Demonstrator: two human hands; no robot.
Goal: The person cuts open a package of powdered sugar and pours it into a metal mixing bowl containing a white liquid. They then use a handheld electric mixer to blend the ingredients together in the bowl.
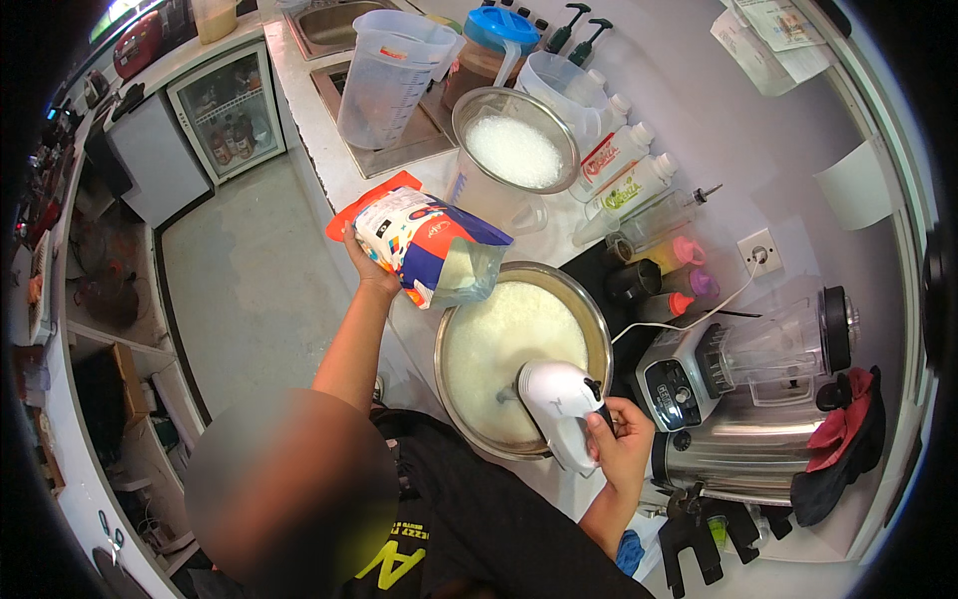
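Observation:
My left hand grips a printed red, white and blue plastic pouch by its side. The pouch is tilted, and its clear end hangs over the rim of a large round steel pot. A pale, frothy liquid fills much of the pot. In my right hand is a white electric hand mixer, held by its handle. Its beaters reach down into the liquid, with their lower ends hidden. Whether anything is falling from the pouch cannot be made out.
Behind the pot, a steel strainer of clear-white pieces rests on a plastic jug. A tall measuring jug stands farther left. Squeeze bottles and a blender line the right. The mixer's cord runs to a wall socket.

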